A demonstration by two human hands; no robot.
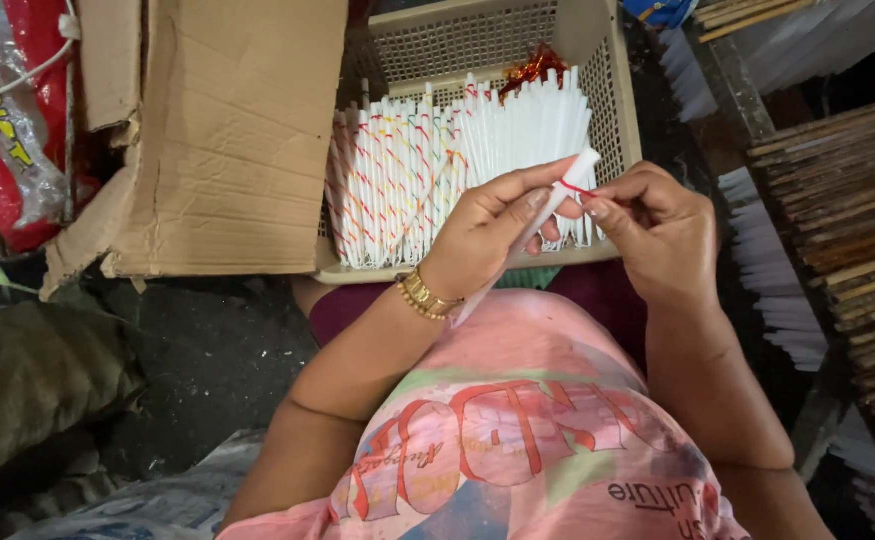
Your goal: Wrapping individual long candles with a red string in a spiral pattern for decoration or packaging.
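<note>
I observe the left hand (482, 235) closed around a thin white stick (535, 226), with the thumb lying along its upper side and the fingers curled beneath. The stick runs on a slant from about seven o'clock near the wrist up to one o'clock, where its tip clears the fingers. A gold bracelet (423, 297) sits on the left wrist.

The right hand (657, 230) stands just beside the left, at its three o'clock. Its thumb and forefinger are pinched together on a red thread (574, 187) that crosses the upper part of the stick. I cannot tell how many turns the thread makes round it.

Both hands hover over the near rim of a beige perforated plastic basket (612, 110), at twelve o'clock from the body. Inside it I record a packed row of white sticks (427, 180), standing tilted; those toward nine o'clock carry red, yellow and green thread wraps, those toward three o'clock look plain. A clump of shiny red-gold material (532, 68) lies behind them at the basket's far side.

At nine o'clock from the basket, touching it, a torn cardboard box (227, 140) leans. At three o'clock, well apart from the hands, bundles of brown sticks (857, 200) are stacked, with more white sticks (767, 270) beside them.
</note>
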